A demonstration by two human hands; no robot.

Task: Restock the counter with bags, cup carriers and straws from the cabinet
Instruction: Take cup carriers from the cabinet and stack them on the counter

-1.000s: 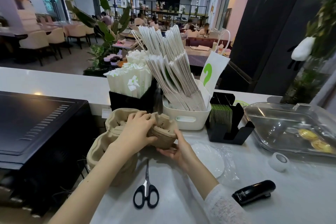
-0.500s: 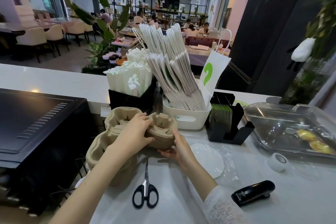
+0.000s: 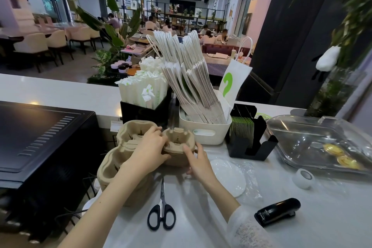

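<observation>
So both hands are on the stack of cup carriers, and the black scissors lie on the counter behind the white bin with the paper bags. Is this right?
Not quite. The head view shows the scissors on the counter near the person, between the forearms, not behind the white bin. The rest holds: left hand and right hand are both on the cup carriers, and the paper bags stand in that bin.

**Both hands on the cup carriers**

Left hand point(image 3: 150, 152) grips the near-left side of a pulp cup carrier stack point(image 3: 178, 147), right hand point(image 3: 198, 162) cups its right side. A second carrier stack point(image 3: 114, 167) sits just left. Scissors point(image 3: 161, 212) lie near. Behind stand wrapped straws point(image 3: 141, 91) and paper bags point(image 3: 191, 86) in a white bin point(image 3: 205, 132).
</observation>
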